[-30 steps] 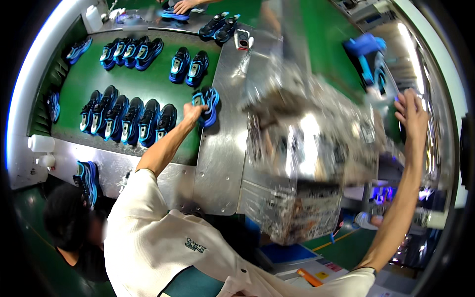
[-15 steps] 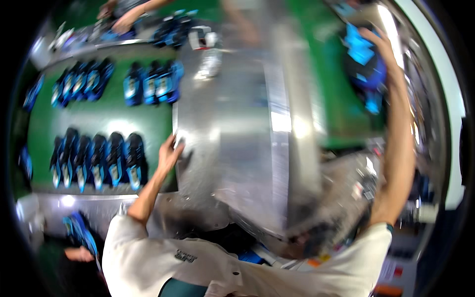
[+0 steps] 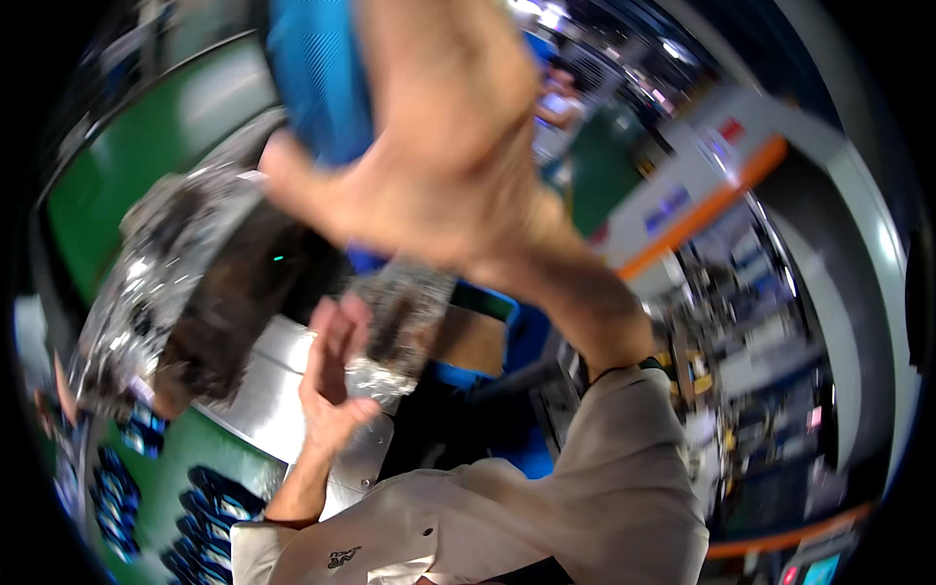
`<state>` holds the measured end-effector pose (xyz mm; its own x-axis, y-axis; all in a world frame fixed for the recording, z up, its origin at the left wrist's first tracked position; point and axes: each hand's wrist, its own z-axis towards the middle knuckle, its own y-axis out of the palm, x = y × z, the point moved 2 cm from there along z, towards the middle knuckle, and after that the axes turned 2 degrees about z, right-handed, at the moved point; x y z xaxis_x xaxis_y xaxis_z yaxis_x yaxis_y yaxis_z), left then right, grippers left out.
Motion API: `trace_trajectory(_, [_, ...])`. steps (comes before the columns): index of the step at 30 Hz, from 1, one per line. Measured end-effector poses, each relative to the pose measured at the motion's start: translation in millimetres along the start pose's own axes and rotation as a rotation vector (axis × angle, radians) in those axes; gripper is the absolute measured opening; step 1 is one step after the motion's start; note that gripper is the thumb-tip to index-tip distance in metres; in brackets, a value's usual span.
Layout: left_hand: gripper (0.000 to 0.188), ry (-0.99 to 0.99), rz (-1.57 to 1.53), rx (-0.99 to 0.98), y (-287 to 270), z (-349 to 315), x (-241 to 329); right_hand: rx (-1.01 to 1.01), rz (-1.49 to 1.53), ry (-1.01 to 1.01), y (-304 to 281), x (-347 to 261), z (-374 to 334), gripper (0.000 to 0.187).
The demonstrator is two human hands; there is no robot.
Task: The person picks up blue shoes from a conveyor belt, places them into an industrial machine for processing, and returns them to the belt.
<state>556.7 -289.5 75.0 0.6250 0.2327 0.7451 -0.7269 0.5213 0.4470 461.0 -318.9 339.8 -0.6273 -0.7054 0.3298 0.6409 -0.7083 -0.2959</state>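
Note:
My right hand (image 3: pixel 444 171) is raised large and blurred across the upper middle. Its fingers are closed round a blue shoe (image 3: pixel 320 78) with a ribbed or mesh surface, partly cut off by the top of the picture. Lower down, my left hand (image 3: pixel 331 380) holds nothing, its thumb and fingers apart. It hovers over a metal surface (image 3: pixel 268 385), close to crumpled clear plastic sheeting (image 3: pixel 400 331).
More clear plastic (image 3: pixel 146 283) drapes over a dark form at left. Several blue-and-black shoes (image 3: pixel 210 517) line the green belt at lower left. A blue bin (image 3: pixel 531 341) stands beside me. An orange-edged machine (image 3: pixel 702 210) is at right; another person (image 3: pixel 558 102) is farther off.
My view has turned right. My right hand has brought the shoe from the far right close to the camera. My left hand has left the edge of the shoe-covered table.

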Motion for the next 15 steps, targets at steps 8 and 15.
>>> trace_trajectory(8, [0.076, -0.204, -0.21, -0.135, 128.0, 14.1, -83.6, -0.405, -0.419, 0.834, -171.3, -43.8, -137.4, 0.081])
trace_trajectory(15, [0.074, -0.625, -0.31, -0.506, 340.0, -118.6, -146.7, 0.571, 0.161, 1.673, -409.5, -192.6, -347.0, 0.072])
